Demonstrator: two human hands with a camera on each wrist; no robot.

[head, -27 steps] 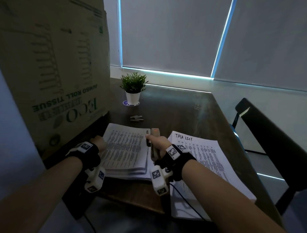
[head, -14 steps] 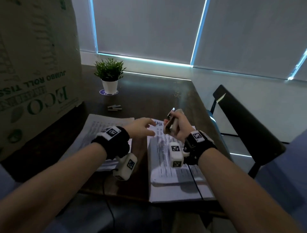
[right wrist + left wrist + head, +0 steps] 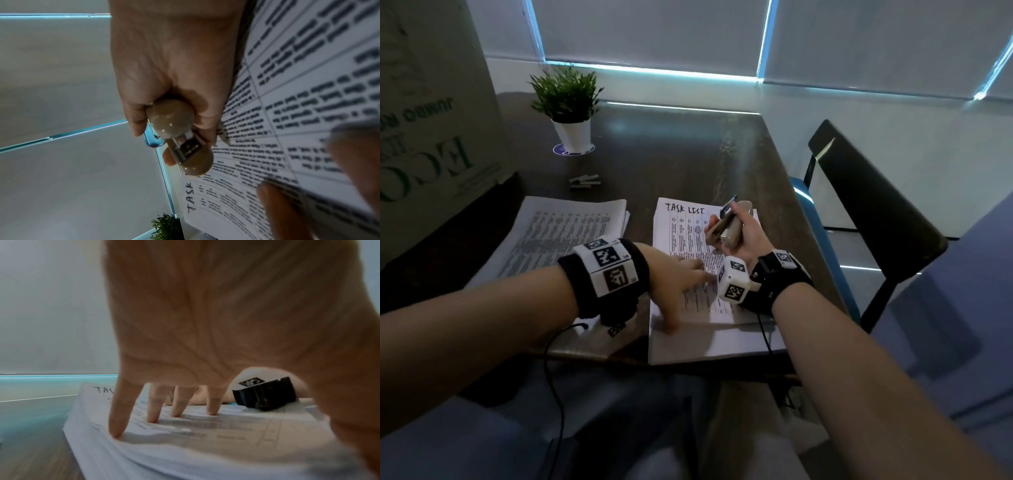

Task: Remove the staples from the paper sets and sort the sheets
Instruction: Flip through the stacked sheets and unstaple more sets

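Observation:
A thick stack of printed sheets headed "TASK LIST" lies at the table's near right edge. My left hand presses on it with spread, straight fingers on the top sheet. My right hand grips a beige stapler-like tool with a metal jaw, held tilted just above the stack's upper right part. In the right wrist view the tool sits in my curled fingers beside the printed sheet. A second paper stack lies to the left.
A potted plant stands at the back left. Small staple strips lie in front of it. A large cardboard box walls off the left side, and a dark chair stands right of the table.
Both hands left the left stack and moved right to the "TASK LIST" stack. My left hand has come down flat on it, while my right hand still carries the tool.

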